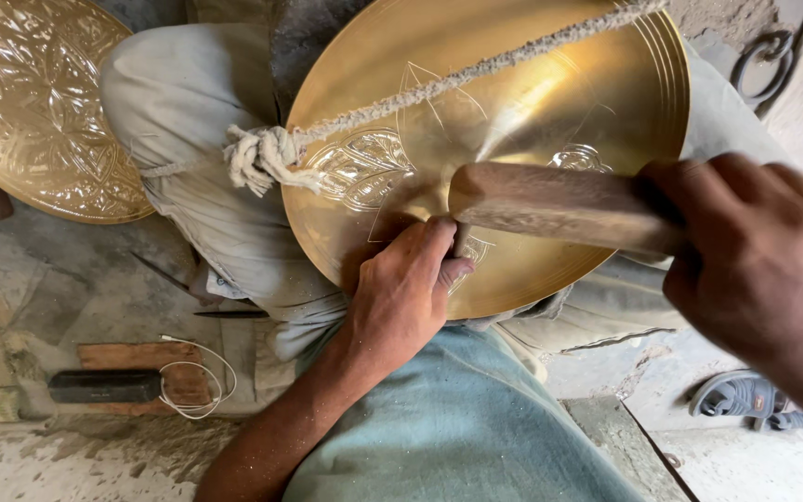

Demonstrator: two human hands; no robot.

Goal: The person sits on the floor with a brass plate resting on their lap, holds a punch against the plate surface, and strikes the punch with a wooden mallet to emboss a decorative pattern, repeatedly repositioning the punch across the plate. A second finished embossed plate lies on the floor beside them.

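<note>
Dusty grey concrete floor is seen below, with a second engraved brass tray lying at the upper left. A round polished brass plate with engraved leaf patterns is propped on the person's lap, crossed by a knotted rope. The left hand is pressed on the plate, fingers closed around a thin tool that is mostly hidden. A thick wooden mallet is gripped by the right hand, fingers clamped on it.

round engraved brass plate – upper left, on the grey floor | small black rectangular box with white cord – on a flat wooden board, lower left | grey-blue sandal – lower right | dark iron ring – upper right
</note>
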